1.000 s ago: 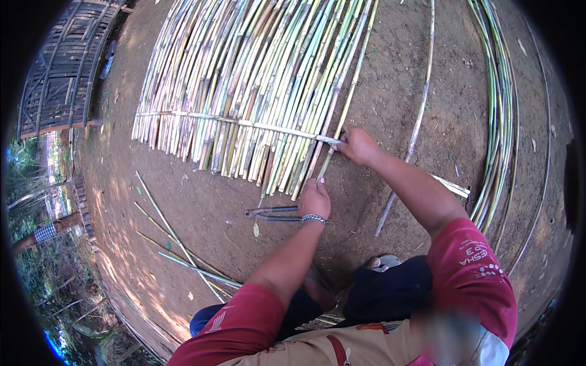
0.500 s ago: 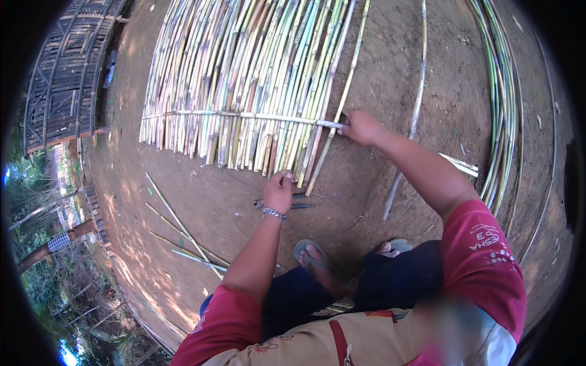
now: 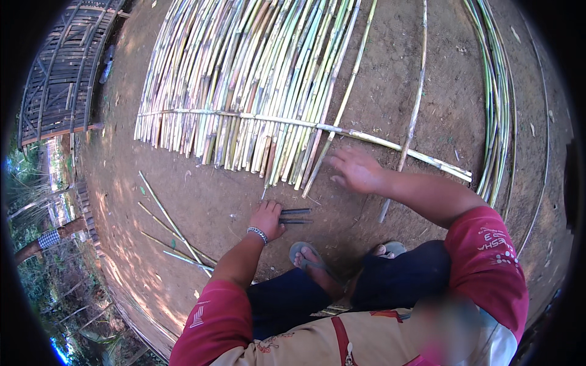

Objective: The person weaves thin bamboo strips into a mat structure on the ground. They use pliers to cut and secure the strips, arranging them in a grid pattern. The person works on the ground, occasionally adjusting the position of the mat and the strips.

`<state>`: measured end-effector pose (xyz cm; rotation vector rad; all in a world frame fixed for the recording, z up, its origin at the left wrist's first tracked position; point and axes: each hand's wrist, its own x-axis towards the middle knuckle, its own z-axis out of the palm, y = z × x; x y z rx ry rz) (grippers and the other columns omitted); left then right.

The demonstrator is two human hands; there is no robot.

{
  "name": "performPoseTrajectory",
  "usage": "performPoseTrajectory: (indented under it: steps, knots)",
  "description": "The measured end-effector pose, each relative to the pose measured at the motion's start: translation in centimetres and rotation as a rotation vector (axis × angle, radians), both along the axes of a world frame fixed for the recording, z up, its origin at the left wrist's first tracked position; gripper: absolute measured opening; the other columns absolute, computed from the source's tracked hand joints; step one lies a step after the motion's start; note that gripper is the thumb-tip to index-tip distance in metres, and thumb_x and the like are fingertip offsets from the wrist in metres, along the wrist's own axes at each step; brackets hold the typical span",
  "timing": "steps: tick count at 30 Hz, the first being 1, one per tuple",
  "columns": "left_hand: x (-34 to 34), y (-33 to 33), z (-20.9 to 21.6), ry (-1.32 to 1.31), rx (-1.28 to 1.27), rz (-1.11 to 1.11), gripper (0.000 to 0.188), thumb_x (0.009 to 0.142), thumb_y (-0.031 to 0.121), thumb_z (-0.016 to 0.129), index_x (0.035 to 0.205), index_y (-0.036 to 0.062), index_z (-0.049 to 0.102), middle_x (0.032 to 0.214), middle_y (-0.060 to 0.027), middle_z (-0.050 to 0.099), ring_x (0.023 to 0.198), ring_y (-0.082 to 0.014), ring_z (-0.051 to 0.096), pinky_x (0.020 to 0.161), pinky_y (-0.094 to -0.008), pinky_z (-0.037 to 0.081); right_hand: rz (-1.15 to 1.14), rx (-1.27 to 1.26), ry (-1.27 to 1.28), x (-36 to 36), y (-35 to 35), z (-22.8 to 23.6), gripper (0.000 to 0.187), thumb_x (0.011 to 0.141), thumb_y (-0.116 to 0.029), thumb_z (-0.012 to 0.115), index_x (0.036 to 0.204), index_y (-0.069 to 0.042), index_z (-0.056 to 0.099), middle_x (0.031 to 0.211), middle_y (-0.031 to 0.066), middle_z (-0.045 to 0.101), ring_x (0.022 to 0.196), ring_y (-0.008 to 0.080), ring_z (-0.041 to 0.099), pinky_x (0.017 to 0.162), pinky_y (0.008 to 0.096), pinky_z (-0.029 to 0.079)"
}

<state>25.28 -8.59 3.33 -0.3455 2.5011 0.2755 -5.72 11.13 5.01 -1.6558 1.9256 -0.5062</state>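
Long, thin bamboo-like canes (image 3: 244,73) lie side by side in a wide row on the bare soil. A crosswise cane (image 3: 390,145) rests over them near their close ends and runs out to the right. My right hand (image 3: 354,169) hovers just below that crosswise cane, fingers apart and somewhat blurred, holding nothing. Low on the ground, my left hand (image 3: 267,219) closes over the head of dark-handled pincers (image 3: 296,211), whose two handles stick out to the right. The covered head hides the exact grip. A thin pale strand (image 3: 264,193) shows just above the left fingers.
A separate long cane (image 3: 416,104) passes under the crosswise one. Further right lies a bundle of green canes (image 3: 497,91). Several short sticks (image 3: 174,229) lie at the left. A slatted bamboo structure (image 3: 64,67) stands at the far left. My sandalled feet (image 3: 311,256) are close below the pincers.
My right hand has let go of the crosswise cane and drawn back toward me. The left hand has moved from a cane's end down onto the pincers, which have shifted slightly.
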Motion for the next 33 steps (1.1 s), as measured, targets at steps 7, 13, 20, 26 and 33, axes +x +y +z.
performPoseTrajectory:
  steps: [7,13,20,26,33]
  knots:
    - [-0.3,1.4,3.8,0.059,0.381,-0.246,0.057,0.065,0.031,0.081,0.11,0.0054,0.06,0.113,-0.0151,0.061,0.109,-0.0324,0.059,0.096,-0.0457,0.044,0.312,0.301,-0.289,9.0,-0.5,1.7,0.066,0.09,-0.041,0.068,0.14,-0.003,0.048,0.127,0.0167,0.061,0.112,0.0329,0.063,0.099,0.0445,0.051]
    - [-9.9,1.6,6.6,0.517,0.53,-0.52,0.057,0.066,0.027,0.082,0.114,0.0054,0.06,0.115,-0.0132,0.06,0.11,-0.03,0.059,0.1,-0.045,0.041,-0.285,0.777,-1.652,10.5,2.5,3.2,0.034,0.101,-0.029,0.059,0.126,-0.007,0.05,0.097,0.0073,0.068,0.078,0.0225,0.07,0.068,0.039,0.058]
    - [-14.7,1.6,2.0,0.346,0.105,0.012,0.091,0.089,0.046,0.07,0.153,-0.0008,0.026,0.157,-0.0216,0.026,0.147,-0.0392,0.022,0.12,-0.0553,0.019,-1.375,0.095,-1.529,3.7,1.3,8.8,0.022,0.105,-0.02,0.047,0.119,-0.004,0.043,0.094,0.0115,0.061,0.078,0.0227,0.065,0.067,0.0373,0.057]
    - [-16.6,5.0,2.3,-0.026,0.13,0.0,0.106,0.093,0.062,0.053,0.159,-0.0024,0.002,0.168,-0.0211,-0.008,0.155,-0.0386,-0.013,0.119,-0.0653,-0.005,-1.674,-0.188,-1.658,2.0,-3.0,5.0,0.025,0.107,-0.02,0.038,0.112,0.002,0.049,0.093,0.0155,0.06,0.075,0.0253,0.061,0.063,0.0426,0.055]
    - [-15.0,4.2,1.3,-0.038,0.08,-0.08,0.109,0.091,0.065,0.056,0.159,-0.0037,0.006,0.168,-0.0213,-0.002,0.155,-0.0374,-0.01,0.122,-0.0615,-0.002,-1.387,-0.131,-1.835,4.9,-6.5,5.2,0.027,0.108,-0.021,0.036,0.1,0.001,0.05,0.084,0.0127,0.058,0.074,0.0235,0.06,0.065,0.0397,0.057]
